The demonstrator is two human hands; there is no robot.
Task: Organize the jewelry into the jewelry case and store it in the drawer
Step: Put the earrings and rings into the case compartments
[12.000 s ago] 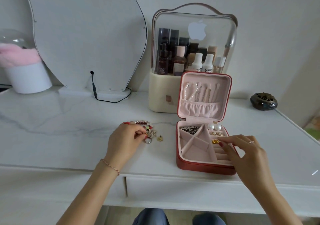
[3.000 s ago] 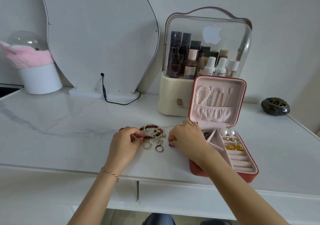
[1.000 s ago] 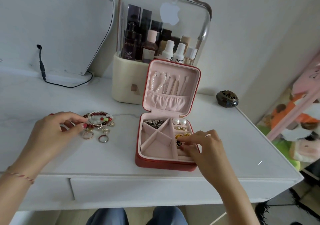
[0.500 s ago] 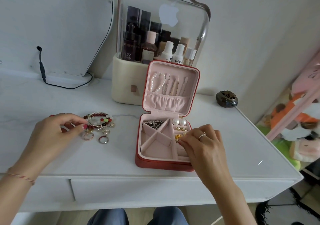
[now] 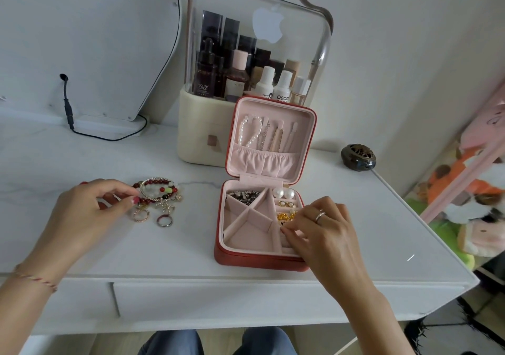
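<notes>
Red jewelry case [image 5: 257,259] open; right hand [image 5: 325,231] hides ring slots.

Soft, even daylight fills the bright scene, shadows under each hand [image 5: 90,207] stay faint, the clear cosmetics box [image 5: 259,54] shows mild glare, and wide-angle distortion bends the edges.

Open red jewelry case [image 5: 254,259] on the desk [image 5: 191,250], lid upright. Right hand [image 5: 322,234] over its ring rolls, fingertips pinching a small dark ring [image 5: 284,224]. Left of the case, left hand [image 5: 90,209] touching the bracelets [image 5: 158,190]; two loose rings [image 5: 153,216] just beside.
</notes>
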